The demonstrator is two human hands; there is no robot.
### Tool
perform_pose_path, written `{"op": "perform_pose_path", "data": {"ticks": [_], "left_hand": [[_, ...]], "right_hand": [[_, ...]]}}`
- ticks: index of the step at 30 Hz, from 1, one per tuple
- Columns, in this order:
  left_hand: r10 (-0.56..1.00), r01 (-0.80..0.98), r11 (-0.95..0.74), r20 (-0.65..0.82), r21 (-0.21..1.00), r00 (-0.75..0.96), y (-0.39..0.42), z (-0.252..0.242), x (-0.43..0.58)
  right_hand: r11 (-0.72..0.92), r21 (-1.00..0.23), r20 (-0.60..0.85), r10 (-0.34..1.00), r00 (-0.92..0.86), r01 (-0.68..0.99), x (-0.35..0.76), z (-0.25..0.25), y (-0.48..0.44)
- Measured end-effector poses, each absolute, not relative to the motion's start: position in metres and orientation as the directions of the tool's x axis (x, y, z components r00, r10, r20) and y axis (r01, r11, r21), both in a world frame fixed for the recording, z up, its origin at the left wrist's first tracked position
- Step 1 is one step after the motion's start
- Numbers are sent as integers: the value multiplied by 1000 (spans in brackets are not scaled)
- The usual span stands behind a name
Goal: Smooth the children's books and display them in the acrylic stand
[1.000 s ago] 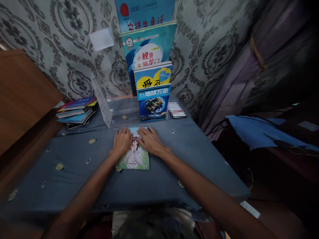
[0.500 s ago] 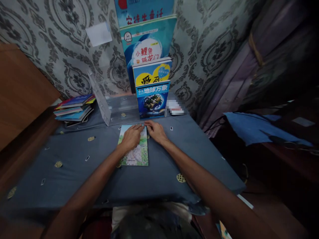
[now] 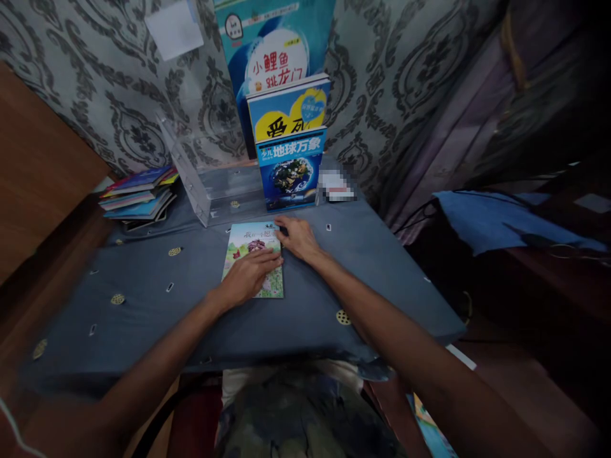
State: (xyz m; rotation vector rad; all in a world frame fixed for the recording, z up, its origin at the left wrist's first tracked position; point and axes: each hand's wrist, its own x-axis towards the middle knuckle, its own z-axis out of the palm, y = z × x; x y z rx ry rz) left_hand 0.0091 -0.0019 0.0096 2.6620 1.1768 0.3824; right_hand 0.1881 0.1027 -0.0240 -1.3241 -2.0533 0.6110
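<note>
A thin green picture book [image 3: 248,240] lies flat on the blue-grey tablecloth [image 3: 143,305] in front of me. My left hand [image 3: 249,277] rests flat on its lower half, fingers stretched out toward the right edge. At the book's upper right corner sits my right hand [image 3: 294,236], its fingers lying on the cloth and touching the book's edge. Just behind stands a clear tiered stand [image 3: 210,191] holding upright books, the front one a blue book with a globe on its cover [image 3: 287,168].
A pile of flat books [image 3: 138,197] lies at the back left of the table. Patterned wallpaper [image 3: 109,95] backs the stand. A wooden panel [image 3: 33,172] is on the left. A blue cloth [image 3: 491,222] covers furniture on the right.
My left hand has slid down from the book's top to its lower half, uncovering the title. My right hand stays by the upper right corner. The view has tilted downward.
</note>
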Motion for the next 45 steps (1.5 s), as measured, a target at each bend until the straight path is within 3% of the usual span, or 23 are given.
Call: {"op": "perform_pose_path", "data": {"ticks": [10,17,19,24,26,28,30,32,34,37,45], "left_hand": [[723,636,-674,161,375,672,-74,12,-1],[815,669,-571,231,475,532,-62,13,-23],[868,742,-493,207,454,450,-53,16,-33],[960,934,-234,213,271,179,-30,12,-49],[967,939,-190,221,286,128,-20,8,-47],[966,900,-185,242,394,92,-11,6,-43],[975,800,-137,223,584,4,-2,6,-42],[984,598,-6,111,801,-139,8,10,-44],[963,333,157,-70,930,-260,16,16,-48],[914,106,307,-262,946,-309,23,22,-56],[901,136,391,-348,910,-260,34,24,-59]], "right_hand": [[456,-462,269,889,-370,760,179,-9,80],[573,-306,287,817,-500,760,153,-15,20],[603,-285,297,795,-529,745,153,-19,5],[605,-256,285,792,-539,754,166,-20,-12],[597,-254,263,800,-540,761,168,-16,-13],[587,-259,225,809,-543,767,168,-11,-14],[574,-271,182,819,-545,773,167,-7,-14],[566,-288,149,823,-548,772,166,-3,-15],[567,-307,142,821,-553,764,167,-2,-15],[574,-333,165,817,-553,748,171,-1,-16],[546,-390,138,830,-540,741,178,3,-16]]}}
